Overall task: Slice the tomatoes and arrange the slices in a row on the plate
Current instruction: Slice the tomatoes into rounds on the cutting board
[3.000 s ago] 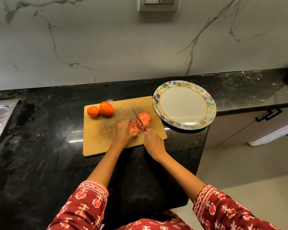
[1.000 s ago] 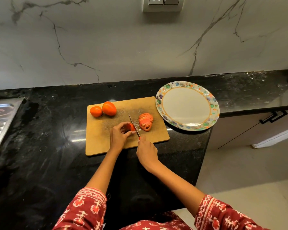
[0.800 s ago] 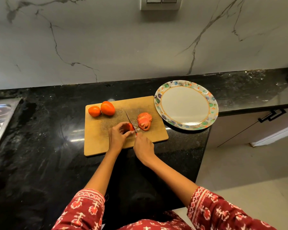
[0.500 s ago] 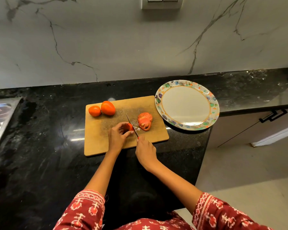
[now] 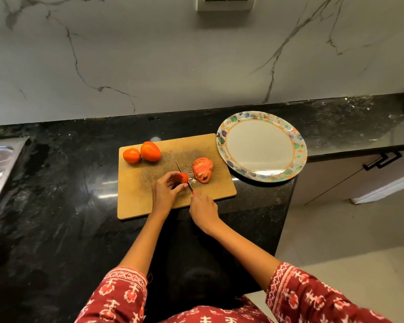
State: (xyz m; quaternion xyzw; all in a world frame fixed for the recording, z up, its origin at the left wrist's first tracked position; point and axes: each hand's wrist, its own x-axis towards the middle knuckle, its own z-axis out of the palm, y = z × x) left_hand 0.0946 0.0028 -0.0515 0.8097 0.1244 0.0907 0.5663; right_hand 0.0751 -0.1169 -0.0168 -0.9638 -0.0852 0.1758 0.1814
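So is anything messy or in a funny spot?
A little: the plate sticks out past the corner of the counter, so a bump could tip it. Wet tomato seeds lie on the cutting board beside the knife.

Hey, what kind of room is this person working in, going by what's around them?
Most likely a home kitchen. A black stone countertop runs along a marble-look wall, a steel sink drainboard sits at its left edge, and tomatoes are being cut on a wooden cutting board beside a plate.

Matt wooden cutting board (image 5: 135,197) on glossy black stone counter (image 5: 56,206).
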